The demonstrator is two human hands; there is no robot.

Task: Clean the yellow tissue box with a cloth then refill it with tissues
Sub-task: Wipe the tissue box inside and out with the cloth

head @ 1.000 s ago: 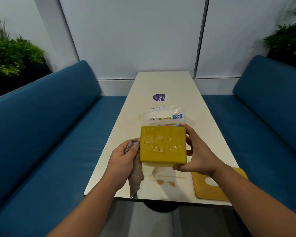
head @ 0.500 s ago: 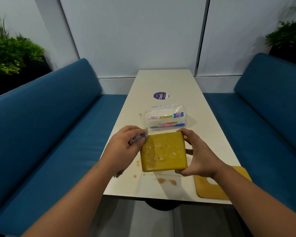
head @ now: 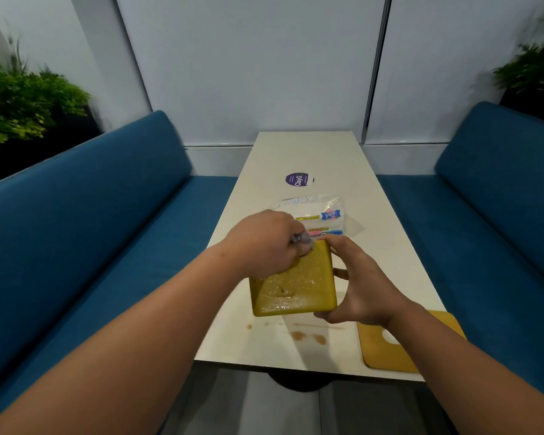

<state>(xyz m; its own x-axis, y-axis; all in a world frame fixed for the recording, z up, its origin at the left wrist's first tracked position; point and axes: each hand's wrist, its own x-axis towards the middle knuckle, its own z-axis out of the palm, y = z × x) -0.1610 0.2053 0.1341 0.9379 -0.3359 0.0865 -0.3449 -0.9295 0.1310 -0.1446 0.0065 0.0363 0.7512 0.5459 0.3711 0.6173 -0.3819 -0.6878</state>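
The yellow tissue box (head: 296, 290) is held above the near end of the white table (head: 308, 155), one broad wet, stained face toward me. My right hand (head: 358, 277) grips its right side. My left hand (head: 264, 243) is closed on a grey cloth (head: 302, 244) and presses it against the box's upper left corner; most of the cloth is hidden in the fist. A clear pack of white tissues (head: 322, 215) lies on the table just beyond the hands.
The yellow lid (head: 387, 350) with a cut-out lies at the table's near right corner. Brown spill spots (head: 308, 336) mark the table below the box. A purple round sticker (head: 299, 179) sits further back. Blue benches (head: 85, 221) flank the table.
My left hand has risen from the box's left side with the cloth hanging down, and now rubs the cloth on the box's top left corner. The box has tilted and sunk slightly.
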